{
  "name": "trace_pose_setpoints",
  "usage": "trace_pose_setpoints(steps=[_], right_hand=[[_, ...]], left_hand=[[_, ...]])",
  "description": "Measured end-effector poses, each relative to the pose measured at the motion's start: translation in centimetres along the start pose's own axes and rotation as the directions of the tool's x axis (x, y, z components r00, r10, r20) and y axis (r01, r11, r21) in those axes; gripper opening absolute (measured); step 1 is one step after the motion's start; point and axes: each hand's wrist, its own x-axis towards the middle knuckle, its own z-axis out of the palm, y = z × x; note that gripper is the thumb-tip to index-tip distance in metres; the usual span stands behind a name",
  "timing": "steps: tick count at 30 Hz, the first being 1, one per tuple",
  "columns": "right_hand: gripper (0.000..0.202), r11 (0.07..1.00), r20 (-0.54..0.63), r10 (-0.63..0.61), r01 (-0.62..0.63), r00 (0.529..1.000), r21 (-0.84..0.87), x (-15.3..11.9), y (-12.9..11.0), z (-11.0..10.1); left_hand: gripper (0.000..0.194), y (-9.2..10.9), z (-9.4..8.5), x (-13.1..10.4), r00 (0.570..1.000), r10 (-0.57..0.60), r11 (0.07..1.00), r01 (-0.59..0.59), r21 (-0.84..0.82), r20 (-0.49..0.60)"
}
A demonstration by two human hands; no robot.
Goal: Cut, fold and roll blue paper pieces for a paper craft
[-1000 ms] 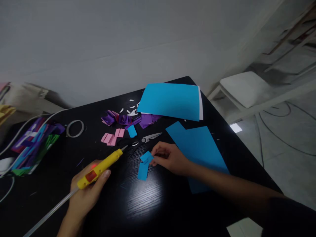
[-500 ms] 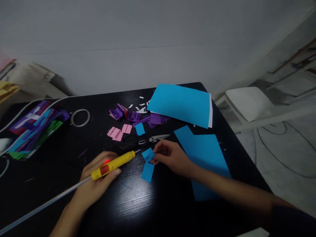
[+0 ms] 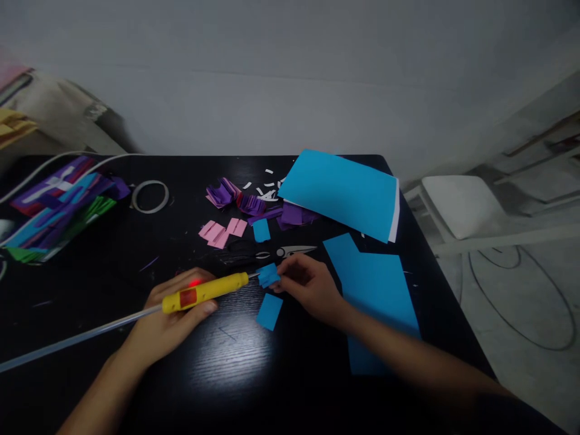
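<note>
My left hand (image 3: 174,320) is wrapped round a yellow glue gun (image 3: 206,291), whose red light glows and whose clear glue stick trails back to the lower left. Between the fingertips of my right hand (image 3: 308,289) is a small folded blue paper piece (image 3: 268,275). The gun's metal tip meets or nearly meets the left edge of that piece. Just below it a flat blue rectangle (image 3: 270,312) lies on the black table. Scissors (image 3: 296,250) rest behind my right hand, and another blue piece (image 3: 261,230) lies beyond them.
Pink pieces (image 3: 215,233), purple folded paper (image 3: 223,193) and white scraps sit further back. Large blue sheets (image 3: 344,190) lie at the back right, a cut one (image 3: 385,278) under my right forearm. A tape roll (image 3: 150,197) and coloured paper bundle (image 3: 67,205) are left.
The small blue piece in my right hand has turned and now meets or nearly meets the gun's tip. The camera view has shifted slightly.
</note>
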Motion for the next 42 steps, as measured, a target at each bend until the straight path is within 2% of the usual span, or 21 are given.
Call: trace_pose_setpoints(steps=[5, 15, 26, 33, 42], right_hand=[[0.018, 1.000, 0.000, -0.015, 0.015, 1.000, -0.003, 0.0, 0.3, 0.0], [0.018, 0.999, 0.007, -0.035, 0.035, 0.999, -0.006, 0.0, 0.5, -0.1], [0.017, 0.999, 0.006, -0.041, 0.041, 0.999, -0.014, 0.0, 0.4, -0.1], [0.016, 0.999, 0.004, -0.045, 0.045, 0.999, -0.005, 0.0, 0.4, 0.0], [0.014, 0.999, -0.005, -0.048, 0.048, 0.999, -0.014, 0.0, 0.3, 0.0]], left_hand=[[0.016, 0.1, 0.1, -0.1, 0.999, 0.030, 0.999, -0.031, 0.021, 0.011], [0.020, -0.1, 0.1, -0.3, 0.998, -0.059, 0.995, 0.058, 0.082, 0.017], [0.025, -0.6, 0.3, -0.6, 0.998, 0.052, 0.991, -0.054, 0.121, 0.023], [0.024, -0.6, 0.3, -0.6, 0.996, 0.086, 0.985, -0.087, 0.148, 0.014], [0.015, 0.3, 0.4, -0.4, 0.987, 0.145, 0.983, -0.135, 0.125, -0.074]])
